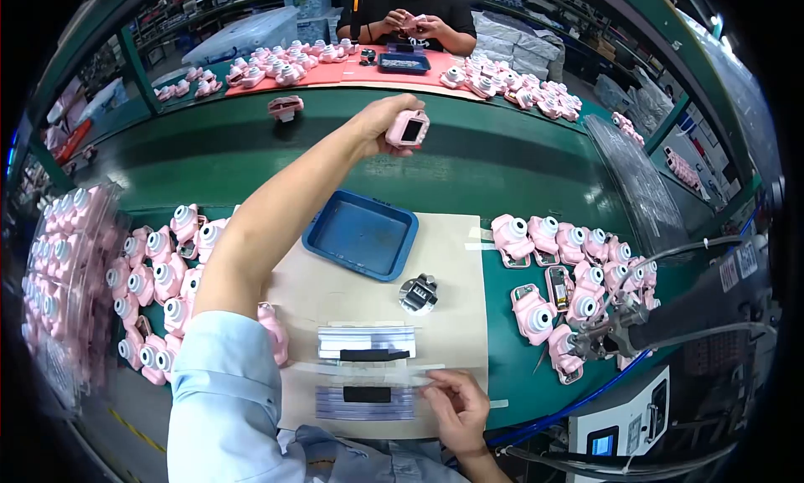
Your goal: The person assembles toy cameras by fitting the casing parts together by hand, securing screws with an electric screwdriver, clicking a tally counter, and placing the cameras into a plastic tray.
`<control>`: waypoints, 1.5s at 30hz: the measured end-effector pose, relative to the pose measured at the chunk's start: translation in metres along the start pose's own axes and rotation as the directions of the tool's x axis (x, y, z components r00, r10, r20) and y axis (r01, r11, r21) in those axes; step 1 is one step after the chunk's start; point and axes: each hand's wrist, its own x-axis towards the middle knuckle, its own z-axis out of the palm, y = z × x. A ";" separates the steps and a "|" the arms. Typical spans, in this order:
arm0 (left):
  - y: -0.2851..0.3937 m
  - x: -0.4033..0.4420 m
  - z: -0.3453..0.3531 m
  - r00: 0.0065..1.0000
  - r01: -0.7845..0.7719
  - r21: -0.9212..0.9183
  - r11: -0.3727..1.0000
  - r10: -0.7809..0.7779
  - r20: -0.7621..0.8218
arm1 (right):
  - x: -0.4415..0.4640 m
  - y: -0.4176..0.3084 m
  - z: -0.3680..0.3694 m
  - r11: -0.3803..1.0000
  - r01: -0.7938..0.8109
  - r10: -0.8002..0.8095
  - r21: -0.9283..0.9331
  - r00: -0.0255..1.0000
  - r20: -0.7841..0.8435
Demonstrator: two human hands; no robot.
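Left hand [383, 118] grips pink camera [406, 131] — right hand [461, 409] near plastic strips [366, 412], hold unclear.

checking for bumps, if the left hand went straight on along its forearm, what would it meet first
Past the green surface, the left hand would probably meet the cluster of pink cameras on the right part of the far red mat. Its height is unclear, so it might pass above them.

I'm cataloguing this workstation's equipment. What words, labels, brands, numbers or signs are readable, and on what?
No text can be read.
Stickers on the dark equipment at right: too small and blurred.
Blue screen on the white machine: too small.
Pink camera in the left hand: no lettering can be made out.
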 end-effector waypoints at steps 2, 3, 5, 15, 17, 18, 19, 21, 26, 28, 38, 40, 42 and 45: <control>0.009 -0.053 0.010 0.996 -0.005 -0.131 0.991 0.017 0.090 | 0.004 -0.011 0.003 0.998 0.069 -0.069 -0.002 0.998 -0.004; 0.008 -0.076 0.012 0.997 -0.010 -0.124 0.992 0.020 0.080 | 0.006 -0.017 0.006 0.992 0.128 -0.128 -0.010 0.992 -0.011; 0.004 -0.118 0.015 0.980 0.032 -0.230 0.973 0.015 0.201 | 0.012 -0.030 0.013 0.970 0.244 -0.244 -0.026 0.970 -0.022; -0.055 -0.273 0.031 0.933 0.232 -0.557 0.797 -0.021 0.358 | 0.033 -0.076 0.055 0.692 0.539 -0.583 -0.480 0.810 0.068; -0.068 -0.297 0.037 0.926 0.243 -0.571 0.785 -0.013 0.376 | 0.031 -0.073 0.058 0.710 0.543 -0.571 -0.450 0.816 0.084; -0.074 -0.308 0.040 0.918 0.252 -0.583 0.773 0.000 0.396 | 0.030 -0.068 0.058 0.724 0.547 -0.563 -0.420 0.820 0.098; -0.079 -0.318 0.043 0.909 0.263 -0.595 0.760 0.012 0.417 | 0.030 -0.065 0.058 0.738 0.550 -0.555 -0.392 0.824 0.111; -0.085 -0.330 0.043 0.893 0.288 -0.606 0.742 0.021 0.450 | 0.028 -0.065 0.056 0.753 0.540 -0.539 -0.375 0.834 0.118; -0.090 -0.345 0.036 0.986 -0.009 -0.298 0.954 0.059 0.159 | 0.021 -0.084 0.045 0.930 0.136 -0.149 0.340 0.989 0.012; -0.091 -0.344 0.041 0.978 0.072 -0.511 0.856 0.040 0.204 | 0.023 -0.084 0.050 0.920 0.059 -0.118 0.387 0.984 0.131; -0.113 -0.339 0.048 0.967 0.153 -0.889 0.432 0.120 0.224 | 0.021 -0.059 0.057 0.919 0.333 -0.357 -0.210 0.930 -0.091; -0.114 -0.339 0.049 0.984 0.071 -0.865 0.497 0.107 0.142 | 0.015 -0.059 0.052 0.959 0.277 -0.274 -0.063 0.960 0.057; -0.116 -0.337 0.050 0.984 0.032 -0.838 0.545 0.128 0.121 | 0.015 -0.062 0.055 0.944 0.307 -0.299 -0.120 0.951 0.085; -0.121 -0.336 0.052 0.977 -0.074 -0.720 0.690 0.196 0.087 | 0.012 -0.064 0.059 0.875 0.402 -0.373 -0.271 0.915 0.153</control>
